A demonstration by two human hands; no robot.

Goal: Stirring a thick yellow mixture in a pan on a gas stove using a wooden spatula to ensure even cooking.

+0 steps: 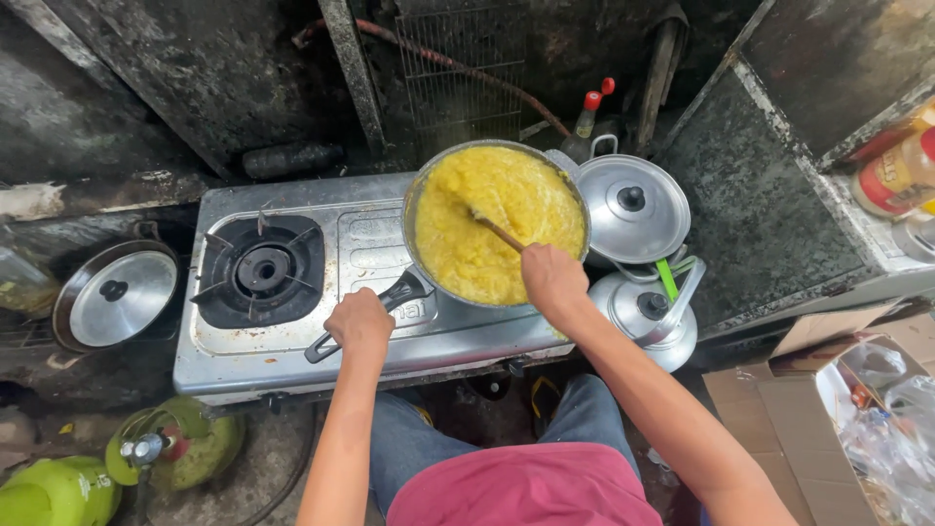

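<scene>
A wide metal pan point(419, 185) full of thick yellow mash point(497, 219) sits on the right burner of a steel two-burner gas stove point(292, 346). My right hand point(552, 278) grips a wooden spoon point(497, 232) whose end is sunk in the mash. My left hand point(358, 323) is closed around the pan's black handle point(404, 290) at the stove's front.
The left burner point(261, 270) stands bare. A lidded pot point(633, 207) and a metal kettle point(651, 317) sit right of the pan. A pan lid point(117, 297) lies at left, green gas cylinders point(173, 450) stand below, and a cardboard box point(828, 409) is at lower right.
</scene>
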